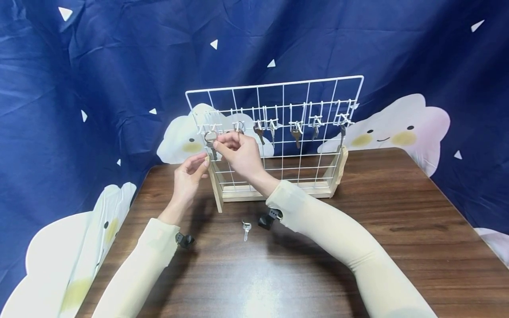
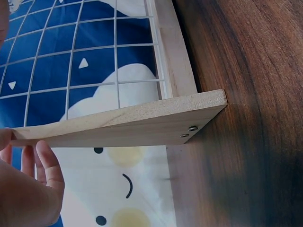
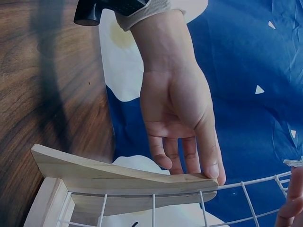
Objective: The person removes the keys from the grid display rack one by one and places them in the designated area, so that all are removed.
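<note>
A white wire grid rack (image 1: 283,128) on a wooden stand stands on the table. My left hand (image 1: 187,176) holds the top end of the stand's left wooden side piece (image 2: 128,118), thumb and fingers on either side of it. My right hand (image 1: 242,154) pinches a metal key ring (image 1: 210,137) at the leftmost hook. Below that ring a dark key (image 1: 214,154) hangs, partly hidden by the side piece. Only the fingertips of the right hand (image 3: 291,203) show at the right wrist view's edge. One silver key (image 1: 246,230) lies on the table in front of the rack.
More keys hang from the hooks along the grid, among them a brass key (image 1: 296,136), a silver key (image 1: 272,132) and a dark key (image 1: 343,132) at the right end. The brown wooden table (image 1: 377,212) borders a blue curtain (image 1: 318,44) printed with clouds.
</note>
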Demonstrator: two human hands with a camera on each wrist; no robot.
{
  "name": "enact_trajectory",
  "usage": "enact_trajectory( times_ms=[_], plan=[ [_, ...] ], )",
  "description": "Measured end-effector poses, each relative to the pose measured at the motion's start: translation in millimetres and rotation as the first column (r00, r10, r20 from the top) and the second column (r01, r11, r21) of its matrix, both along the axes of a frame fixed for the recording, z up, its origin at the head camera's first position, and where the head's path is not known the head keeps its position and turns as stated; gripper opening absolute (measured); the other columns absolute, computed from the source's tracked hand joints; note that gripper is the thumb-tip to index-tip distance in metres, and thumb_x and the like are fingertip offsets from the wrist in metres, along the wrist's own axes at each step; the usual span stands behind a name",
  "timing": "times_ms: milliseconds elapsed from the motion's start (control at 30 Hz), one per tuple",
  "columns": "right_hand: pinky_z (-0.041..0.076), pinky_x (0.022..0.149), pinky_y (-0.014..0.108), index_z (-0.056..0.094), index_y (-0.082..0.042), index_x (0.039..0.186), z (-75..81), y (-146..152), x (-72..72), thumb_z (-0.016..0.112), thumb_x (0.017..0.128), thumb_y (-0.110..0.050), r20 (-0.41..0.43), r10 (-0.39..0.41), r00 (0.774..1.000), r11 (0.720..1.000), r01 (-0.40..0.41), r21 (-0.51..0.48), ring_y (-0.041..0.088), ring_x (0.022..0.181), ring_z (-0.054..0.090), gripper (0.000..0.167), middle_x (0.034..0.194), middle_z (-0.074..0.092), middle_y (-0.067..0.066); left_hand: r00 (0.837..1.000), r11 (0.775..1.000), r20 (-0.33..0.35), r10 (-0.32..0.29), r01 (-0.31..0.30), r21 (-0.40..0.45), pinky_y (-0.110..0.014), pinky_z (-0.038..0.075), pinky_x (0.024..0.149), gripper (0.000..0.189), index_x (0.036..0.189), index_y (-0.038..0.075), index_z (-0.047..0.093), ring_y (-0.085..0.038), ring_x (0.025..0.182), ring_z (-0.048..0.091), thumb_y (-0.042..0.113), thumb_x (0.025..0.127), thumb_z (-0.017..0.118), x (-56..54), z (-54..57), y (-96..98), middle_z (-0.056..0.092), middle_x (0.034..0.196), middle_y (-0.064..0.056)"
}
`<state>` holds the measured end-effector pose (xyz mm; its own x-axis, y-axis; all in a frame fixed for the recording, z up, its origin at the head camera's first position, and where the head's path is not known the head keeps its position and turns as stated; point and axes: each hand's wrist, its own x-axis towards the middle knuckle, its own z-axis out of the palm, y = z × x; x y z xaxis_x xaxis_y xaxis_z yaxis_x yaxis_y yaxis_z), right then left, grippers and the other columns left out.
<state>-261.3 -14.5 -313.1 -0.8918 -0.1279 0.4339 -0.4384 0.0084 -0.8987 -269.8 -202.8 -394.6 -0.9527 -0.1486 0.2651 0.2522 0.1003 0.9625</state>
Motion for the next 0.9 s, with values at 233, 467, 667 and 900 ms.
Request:
enact_trajectory(
  times_ms=[233,467,667,900],
  plan=[
    [0.054,0.054,0.020,0.073,-0.005,0.098,1.8,1,5.8,0.074,0.089,-0.015,-0.018,0.014,1.000,1.000,-0.014,-0.008,0.007,0.057,0.063,0.014,0.085,0.077,0.014,1.000,1.000,-0.016,0.003,-0.003,0.002,-0.024,0.064,0.074,0.040,0.126,0.004,0.066,-0.008,0.096,0.070,0.020,0.092,0.074,0.6,-0.7,0.4,0.068,0.127,-0.019],
    [0.060,0.059,0.022,0.073,-0.003,0.100,-2.9,5,13.6,0.073,0.090,-0.014,-0.005,0.039,0.999,0.999,-0.039,0.015,0.007,0.065,0.066,0.015,0.087,0.077,0.015,1.000,1.000,-0.010,0.005,-0.005,-0.001,-0.033,0.065,0.079,0.039,0.126,0.004,0.066,-0.008,0.096,0.070,0.019,0.091,0.074,0.8,0.0,0.7,0.067,0.128,-0.020],
    [0.051,0.053,0.018,0.075,-0.006,0.103,-16.2,11,18.2,0.074,0.089,-0.016,0.017,0.041,0.999,0.996,-0.043,0.072,0.006,0.065,0.064,0.017,0.088,0.078,0.013,1.000,1.000,-0.012,0.007,-0.007,-0.005,-0.036,0.065,0.080,0.039,0.126,0.004,0.066,-0.008,0.096,0.070,0.021,0.091,0.074,0.3,-0.4,-0.1,0.068,0.127,-0.019],
    [0.051,0.054,0.016,0.074,-0.003,0.109,-27.9,19,22.1,0.073,0.088,-0.010,0.023,0.051,0.998,0.993,-0.054,0.101,0.004,0.065,0.065,0.022,0.089,0.078,0.014,1.000,1.000,-0.015,0.005,-0.006,-0.007,-0.033,0.065,0.078,0.039,0.126,0.003,0.066,-0.008,0.097,0.070,0.020,0.092,0.074,0.3,-0.5,-0.2,0.068,0.127,-0.019]
  ],
)
